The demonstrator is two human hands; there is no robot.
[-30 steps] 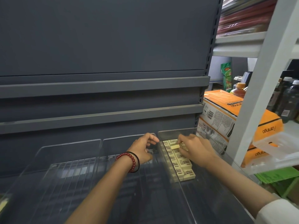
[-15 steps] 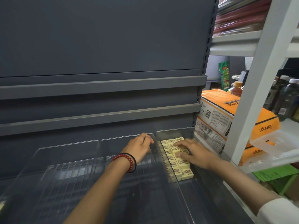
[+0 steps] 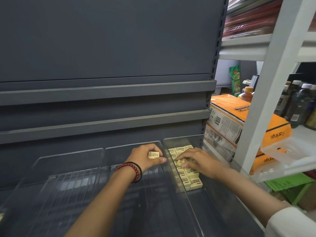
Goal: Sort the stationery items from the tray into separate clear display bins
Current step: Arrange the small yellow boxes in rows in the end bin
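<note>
Grey shelving back panel [image 3: 102, 40], two horizontal rails across it. On the shelf in front stand three clear bins side by side, with adjoining walls close together: left bin [image 3: 68, 152], middle bin [image 3: 133, 144], right bin [image 3: 184, 136]. The erasers [image 3: 191, 178] lie in two columns along the right bin's left wall, with bare floor showing towards its right wall. The full count is hidden by the hands. The left hand [image 3: 145, 158], over the middle bin by its right wall, grips one eraser [image 3: 153, 154]. The right hand [image 3: 200, 161], inside the right bin, pinches one tilted eraser [image 3: 180, 162] above the columns. Two orange cartons [image 3: 239, 120] are stacked just beyond the right bin.
</note>
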